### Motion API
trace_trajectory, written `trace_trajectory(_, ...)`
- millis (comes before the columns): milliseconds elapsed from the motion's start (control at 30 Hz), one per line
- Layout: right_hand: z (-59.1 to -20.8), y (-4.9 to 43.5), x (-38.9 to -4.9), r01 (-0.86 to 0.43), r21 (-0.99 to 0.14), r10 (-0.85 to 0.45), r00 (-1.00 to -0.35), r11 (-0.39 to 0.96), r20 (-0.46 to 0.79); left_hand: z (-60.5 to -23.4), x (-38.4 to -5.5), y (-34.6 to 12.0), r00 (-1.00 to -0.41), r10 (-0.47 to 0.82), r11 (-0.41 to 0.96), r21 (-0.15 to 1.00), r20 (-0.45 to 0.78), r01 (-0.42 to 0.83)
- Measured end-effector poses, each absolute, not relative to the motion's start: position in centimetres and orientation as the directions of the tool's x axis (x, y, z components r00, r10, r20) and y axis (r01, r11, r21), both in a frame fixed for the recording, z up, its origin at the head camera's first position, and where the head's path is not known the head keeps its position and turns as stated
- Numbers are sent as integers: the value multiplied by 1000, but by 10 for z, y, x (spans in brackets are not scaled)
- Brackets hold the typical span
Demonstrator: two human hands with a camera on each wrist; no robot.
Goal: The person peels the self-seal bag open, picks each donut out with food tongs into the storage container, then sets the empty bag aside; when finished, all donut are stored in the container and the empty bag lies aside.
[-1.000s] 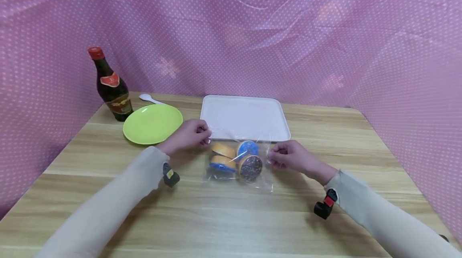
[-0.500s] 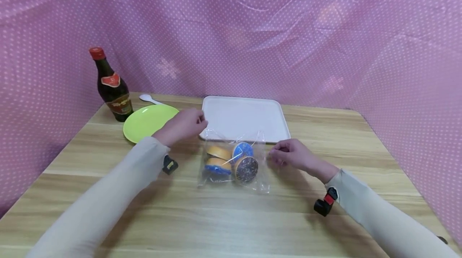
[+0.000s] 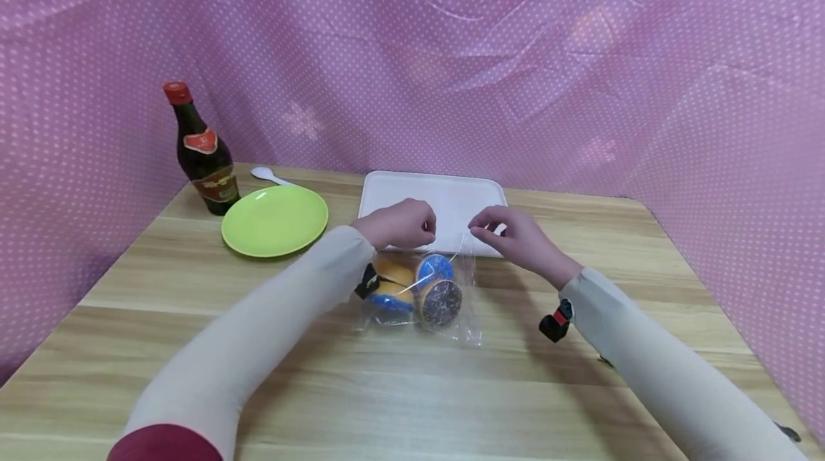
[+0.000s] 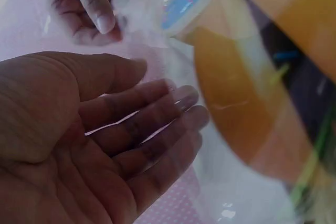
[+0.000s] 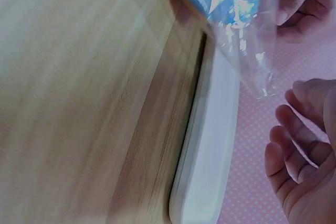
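A clear plastic bag [image 3: 469,311] lies on the table with several round doughnuts [image 3: 441,302] inside, some iced blue and one dark with sprinkles. Above the bag's far edge is my left hand [image 3: 401,225]; in its wrist view the fingers bend loosely and the thumb stands apart from them, with clear film by the fingertips. My right hand [image 3: 515,235] is near the bag's far right corner, relaxed, with a gap between thumb and fingers. In the right wrist view, that bag corner [image 5: 262,77] rises close to the right fingertips, apart from them.
Behind the bag lies a white rectangular tray [image 3: 451,196], partly under both hands. To the left are a green plate [image 3: 273,221], a white spoon [image 3: 264,174] and a dark red-capped bottle [image 3: 206,153]. Pink dotted cloth [image 3: 412,74] encloses the wooden table [image 3: 387,389].
My left hand has moved right, off the bag's left side, to above its far edge. The right hand has moved up and left toward the same edge. The bag has shifted slightly left.
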State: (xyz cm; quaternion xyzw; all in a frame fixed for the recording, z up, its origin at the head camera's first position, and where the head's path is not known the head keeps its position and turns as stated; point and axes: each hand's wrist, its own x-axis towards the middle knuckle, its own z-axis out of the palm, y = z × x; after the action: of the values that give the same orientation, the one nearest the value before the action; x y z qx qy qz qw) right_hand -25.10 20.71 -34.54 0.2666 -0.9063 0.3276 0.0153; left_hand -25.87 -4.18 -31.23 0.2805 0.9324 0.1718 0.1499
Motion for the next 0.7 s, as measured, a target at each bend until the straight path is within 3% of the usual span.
trace_trajectory(200, -351, 197, -258, -548, -541, -532, -822, 638, 204, -321, -260, -39, -797, 562, 788, 437, -221, 434)
trace_trajectory(700, -354, 195, -258, -564, -558, -531, -812, 609, 241, -326, -259, -45, -787, 583, 755, 492, -203, 433)
